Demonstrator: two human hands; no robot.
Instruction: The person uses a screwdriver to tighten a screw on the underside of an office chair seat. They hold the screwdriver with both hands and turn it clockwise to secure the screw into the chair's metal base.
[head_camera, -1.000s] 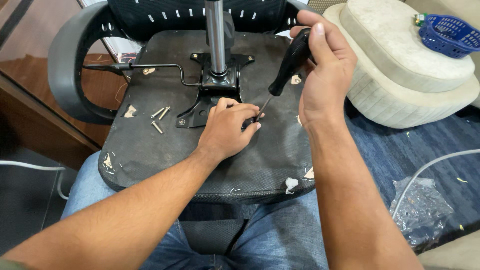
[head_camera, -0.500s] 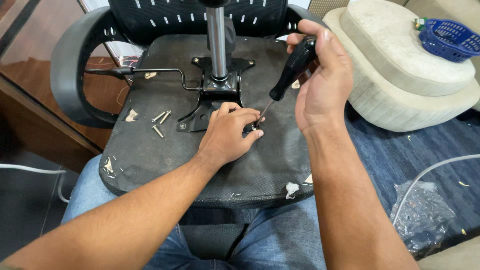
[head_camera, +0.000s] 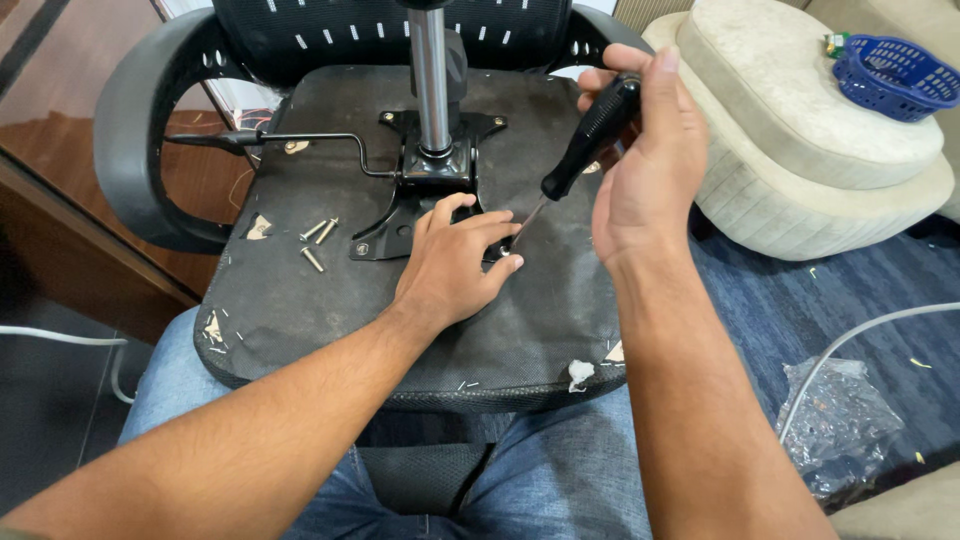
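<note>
An upturned office chair seat (head_camera: 330, 310) with black fabric underside rests on my lap. A black metal mounting plate (head_camera: 400, 215) with a silver gas cylinder (head_camera: 432, 80) sits at its centre. My right hand (head_camera: 645, 165) grips the black handle of a screwdriver (head_camera: 590, 135), its shaft slanting down to the plate's near right corner. My left hand (head_camera: 450, 265) lies flat on the seat, fingertips pinched around the screwdriver tip; the screw there is hidden. Three loose screws (head_camera: 318, 240) lie left of the plate.
A black lever rod (head_camera: 290, 140) runs left from the plate. Chair armrest (head_camera: 135, 130) curves at the left. A cream pouf (head_camera: 810, 150) with a blue basket (head_camera: 895, 75) stands right. Crumpled clear plastic (head_camera: 835, 420) and a white cable lie on the blue carpet.
Both hands stay on the same corner of the plate. My right hand has shifted slightly on the screwdriver handle, as in turning it. The left hand keeps steadying the tip.
</note>
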